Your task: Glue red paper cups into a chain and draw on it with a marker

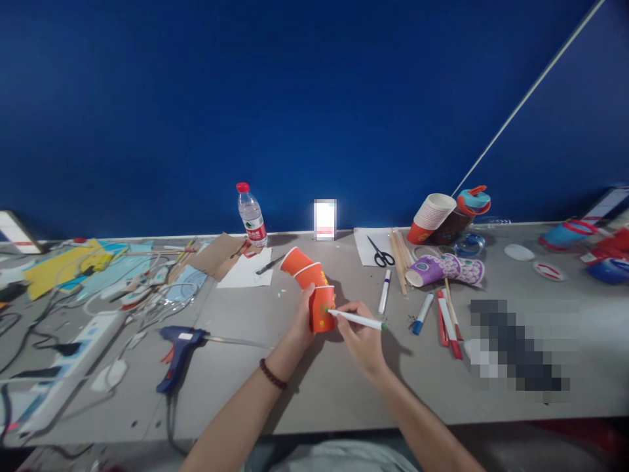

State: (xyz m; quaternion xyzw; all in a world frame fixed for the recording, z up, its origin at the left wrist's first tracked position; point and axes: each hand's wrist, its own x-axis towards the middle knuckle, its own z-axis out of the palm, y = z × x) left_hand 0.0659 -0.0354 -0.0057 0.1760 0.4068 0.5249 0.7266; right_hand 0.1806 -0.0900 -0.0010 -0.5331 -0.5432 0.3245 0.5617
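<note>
Cups [310, 275] held up to a pen [364, 321].
Glue gun [183, 347] lies left of the fingers; left hand [301, 322] wraps the nearest cup, thumb showing, other fingers hidden, seemingly to steady it; right hand [362, 341] pinches the pen near its tip, likely for control; scissors [378, 253] lie beyond; grey table [322, 406] beneath both hands; blue wall [196, 98] behind.

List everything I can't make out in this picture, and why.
All in the head view:
- Most fingers of the left hand: hidden behind the orange cups.
- Shape of the green mark: too small.
- Content of the bright screen: pixelated.
- Dark thing at right: pixelated.
- Blue thing: cut off by the right edge.
</note>
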